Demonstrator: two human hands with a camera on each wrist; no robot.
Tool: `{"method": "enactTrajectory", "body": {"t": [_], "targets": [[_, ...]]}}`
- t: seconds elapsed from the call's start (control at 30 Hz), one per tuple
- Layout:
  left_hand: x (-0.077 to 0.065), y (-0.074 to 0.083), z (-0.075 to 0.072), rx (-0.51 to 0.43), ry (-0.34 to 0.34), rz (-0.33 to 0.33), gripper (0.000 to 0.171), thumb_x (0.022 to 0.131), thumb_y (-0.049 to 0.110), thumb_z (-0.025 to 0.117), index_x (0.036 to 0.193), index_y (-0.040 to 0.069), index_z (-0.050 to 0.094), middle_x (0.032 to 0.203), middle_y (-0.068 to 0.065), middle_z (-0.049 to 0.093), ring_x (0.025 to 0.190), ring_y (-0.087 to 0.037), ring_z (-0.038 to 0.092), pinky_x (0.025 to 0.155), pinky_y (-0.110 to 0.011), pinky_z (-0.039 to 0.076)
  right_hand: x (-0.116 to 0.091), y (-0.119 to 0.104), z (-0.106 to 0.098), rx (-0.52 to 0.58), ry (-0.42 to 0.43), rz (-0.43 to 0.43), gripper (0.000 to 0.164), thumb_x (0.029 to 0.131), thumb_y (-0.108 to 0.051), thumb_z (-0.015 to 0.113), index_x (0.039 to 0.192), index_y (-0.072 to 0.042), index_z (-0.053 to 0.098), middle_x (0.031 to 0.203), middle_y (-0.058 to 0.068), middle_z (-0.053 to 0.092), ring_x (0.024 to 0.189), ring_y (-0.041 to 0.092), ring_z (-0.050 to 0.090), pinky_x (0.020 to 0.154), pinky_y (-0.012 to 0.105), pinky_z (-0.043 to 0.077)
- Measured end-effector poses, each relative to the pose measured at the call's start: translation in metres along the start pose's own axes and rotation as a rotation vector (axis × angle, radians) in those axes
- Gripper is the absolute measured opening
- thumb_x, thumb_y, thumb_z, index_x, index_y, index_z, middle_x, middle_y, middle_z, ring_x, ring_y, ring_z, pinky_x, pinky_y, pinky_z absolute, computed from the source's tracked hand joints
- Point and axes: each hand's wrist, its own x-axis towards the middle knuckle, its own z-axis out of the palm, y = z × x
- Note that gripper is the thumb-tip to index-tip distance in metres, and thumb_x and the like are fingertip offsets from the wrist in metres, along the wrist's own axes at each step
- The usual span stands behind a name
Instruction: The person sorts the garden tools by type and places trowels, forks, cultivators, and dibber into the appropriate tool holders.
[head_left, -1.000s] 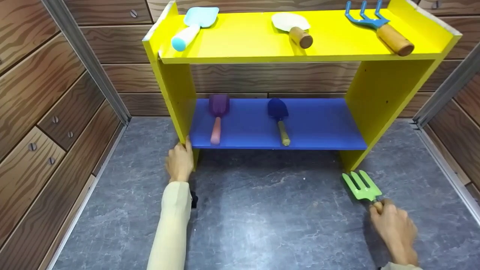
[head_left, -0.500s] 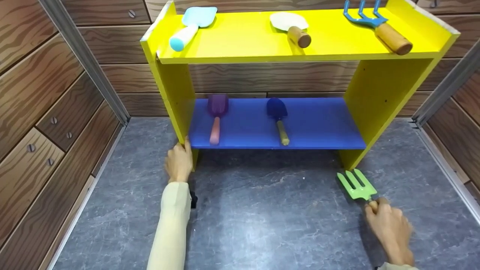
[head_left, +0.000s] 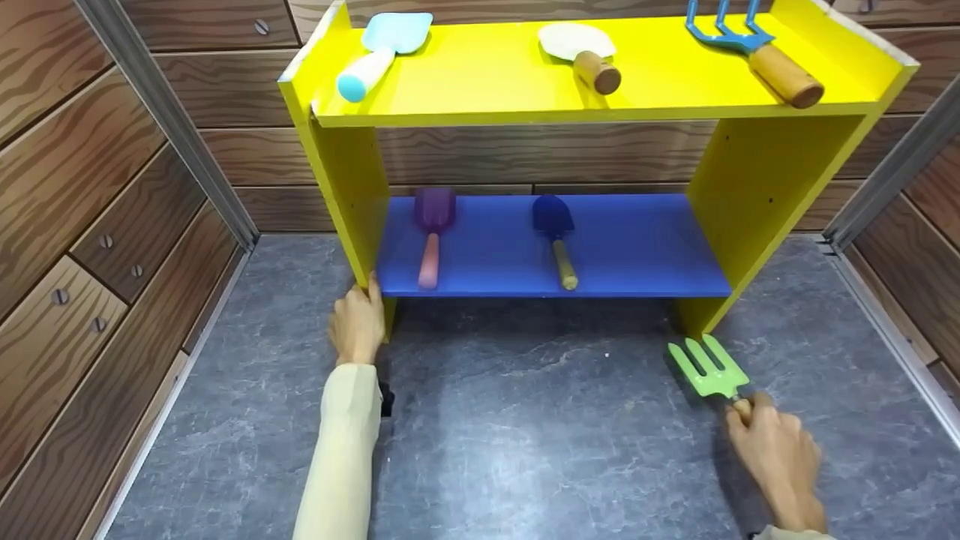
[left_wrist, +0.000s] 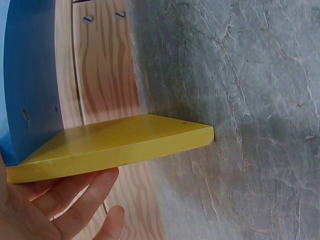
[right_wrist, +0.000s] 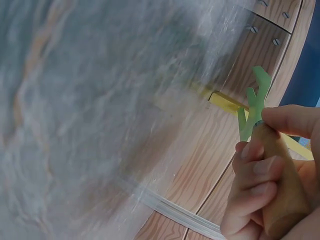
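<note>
My right hand (head_left: 776, 454) grips the wooden handle (right_wrist: 282, 185) of a green three-tined garden hand fork (head_left: 716, 375). The fork's tines point toward the foot of the shelf's right side panel, above the grey floor. At the lower left, my left hand (head_left: 357, 324) holds the side panel of the yellow and blue shelf (head_left: 326, 180). Its fingers (left_wrist: 80, 207) lie along the panel's outer face, and the thumb is at the front edge by the blue board.
A light blue scoop (head_left: 386, 49), a white trowel (head_left: 577, 43) and a blue cultivator (head_left: 780, 71) lie on top. A purple scoop (head_left: 434, 210) and a dark blue trowel (head_left: 555, 217) lie on the blue board (head_left: 637, 247). Wood-patterned walls (head_left: 82, 210) stand around.
My right hand has moved slightly left and away from me with the fork, toward the shelf's right foot. The left hand keeps its place on the panel.
</note>
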Motion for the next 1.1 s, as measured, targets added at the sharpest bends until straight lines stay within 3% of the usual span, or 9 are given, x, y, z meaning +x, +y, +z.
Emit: {"method": "enactTrajectory", "body": {"t": [0.23, 0.47, 0.6, 0.83, 1.1], "targets": [[0.001, 0.000, 0.000, -0.006, -0.015, -0.011, 0.060, 0.109, 0.046, 0.038, 0.093, -0.004, 0.067, 0.097, -0.033, 0.069, 0.089, -0.053, 0.067, 0.075, -0.062, 0.048, 0.001, -0.005, -0.002, -0.003, 0.019, -0.020, 0.032, 0.096, -0.020, 0.061, 0.112, 0.008, 0.058, 0.087, 0.037, 0.062, 0.074, 0.061, 0.060, 0.056, 0.066, 0.043], [0.000, 0.000, 0.000, 0.001, -0.005, 0.002, 0.059, 0.109, 0.045, 0.039, 0.093, -0.005, 0.067, 0.096, -0.034, 0.069, 0.089, -0.054, 0.066, 0.075, -0.062, 0.048, 0.001, -0.009, -0.004, 0.018, 0.077, -0.046, 0.028, 0.095, -0.020, 0.062, 0.107, 0.006, 0.060, 0.074, 0.029, 0.061, 0.063, 0.051, 0.060, 0.051, 0.061, 0.041], [0.000, 0.000, -0.001, -0.001, -0.009, -0.002, 0.059, 0.109, 0.045, 0.038, 0.094, -0.005, 0.067, 0.097, -0.033, 0.069, 0.090, -0.054, 0.066, 0.075, -0.062, 0.048, 0.001, -0.010, -0.005, 0.025, 0.104, -0.061, 0.025, 0.095, -0.018, 0.061, 0.105, 0.005, 0.060, 0.073, 0.029, 0.060, 0.062, 0.052, 0.059, 0.051, 0.062, 0.041], [0.001, 0.001, -0.001, 0.004, -0.014, -0.006, 0.060, 0.109, 0.046, 0.037, 0.095, -0.004, 0.067, 0.098, -0.034, 0.069, 0.091, -0.054, 0.066, 0.075, -0.062, 0.048, -0.001, -0.013, -0.004, 0.060, 0.187, -0.086, 0.024, 0.095, -0.019, 0.064, 0.107, 0.002, 0.062, 0.076, 0.031, 0.063, 0.067, 0.058, 0.060, 0.053, 0.065, 0.041], [0.000, 0.000, -0.001, -0.004, -0.015, -0.026, 0.060, 0.108, 0.047, 0.038, 0.094, -0.003, 0.067, 0.100, -0.034, 0.069, 0.090, -0.055, 0.066, 0.074, -0.063, 0.048, 0.000, -0.015, 0.000, 0.109, 0.311, -0.178, 0.021, 0.091, -0.013, 0.068, 0.103, 0.004, 0.063, 0.064, 0.020, 0.059, 0.051, 0.044, 0.055, 0.046, 0.062, 0.038]]}}
